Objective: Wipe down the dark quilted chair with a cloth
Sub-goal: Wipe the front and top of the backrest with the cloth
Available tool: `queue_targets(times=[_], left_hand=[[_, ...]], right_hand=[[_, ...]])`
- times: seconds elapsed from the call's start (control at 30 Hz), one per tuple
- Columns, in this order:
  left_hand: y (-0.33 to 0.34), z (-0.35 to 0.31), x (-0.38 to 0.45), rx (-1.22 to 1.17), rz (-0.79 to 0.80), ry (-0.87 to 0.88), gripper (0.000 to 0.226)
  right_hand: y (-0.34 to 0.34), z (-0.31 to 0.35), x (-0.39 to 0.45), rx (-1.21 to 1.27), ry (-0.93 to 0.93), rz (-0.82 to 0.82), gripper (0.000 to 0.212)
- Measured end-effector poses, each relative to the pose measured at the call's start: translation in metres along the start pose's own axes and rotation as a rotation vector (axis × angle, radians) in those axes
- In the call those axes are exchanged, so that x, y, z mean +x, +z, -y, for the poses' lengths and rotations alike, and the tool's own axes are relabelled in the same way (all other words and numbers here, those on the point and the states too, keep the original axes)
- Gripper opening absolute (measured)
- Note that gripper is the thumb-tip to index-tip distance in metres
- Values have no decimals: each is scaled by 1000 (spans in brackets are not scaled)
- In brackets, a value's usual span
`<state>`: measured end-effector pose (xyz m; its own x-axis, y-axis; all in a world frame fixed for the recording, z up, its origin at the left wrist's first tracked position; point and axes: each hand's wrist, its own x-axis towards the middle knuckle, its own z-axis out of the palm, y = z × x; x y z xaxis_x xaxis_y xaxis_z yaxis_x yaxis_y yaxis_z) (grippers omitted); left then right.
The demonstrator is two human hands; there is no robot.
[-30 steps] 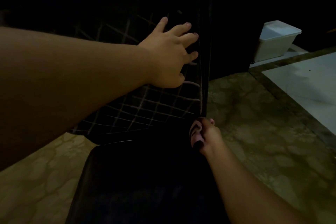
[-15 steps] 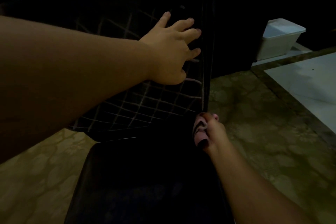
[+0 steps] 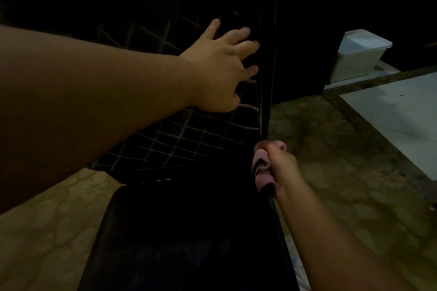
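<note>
The dark quilted chair (image 3: pixel 179 144) fills the middle of the dim view, its diamond-stitched backrest ahead and its black seat below. My left hand (image 3: pixel 220 71) lies flat on the backrest with fingers spread, close to the right edge. My right hand (image 3: pixel 281 168) grips a bunched pinkish cloth (image 3: pixel 261 168) against the chair's right side, where the backrest meets the seat. Most of the cloth is hidden inside the fist.
A white lidded plastic box (image 3: pixel 359 54) stands on the floor at the back right. The patterned tan floor (image 3: pixel 343 160) surrounds the chair, with a pale tiled area (image 3: pixel 406 120) at the right. The background is too dark to read.
My right hand with the cloth has slid a little up the chair's right edge toward the backrest. My left hand has stayed pressed on the backrest.
</note>
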<state>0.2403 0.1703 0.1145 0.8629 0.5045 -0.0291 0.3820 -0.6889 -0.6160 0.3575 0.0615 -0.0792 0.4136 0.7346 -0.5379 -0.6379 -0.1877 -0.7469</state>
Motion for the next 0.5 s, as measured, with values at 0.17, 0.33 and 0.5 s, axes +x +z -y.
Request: queue_targets(times=[0.17, 0.33, 0.5], left_hand=[[-2, 0, 0, -12, 14, -3, 73], [-3, -1, -1, -12, 23, -8, 73], [-5, -2, -2, -15, 30, -9, 73]], right_hand=[[5, 8, -6, -89, -67, -52, 47], [8, 28, -18, -158, -230, 31, 38], [-1, 15, -16, -234, -158, -22, 34]])
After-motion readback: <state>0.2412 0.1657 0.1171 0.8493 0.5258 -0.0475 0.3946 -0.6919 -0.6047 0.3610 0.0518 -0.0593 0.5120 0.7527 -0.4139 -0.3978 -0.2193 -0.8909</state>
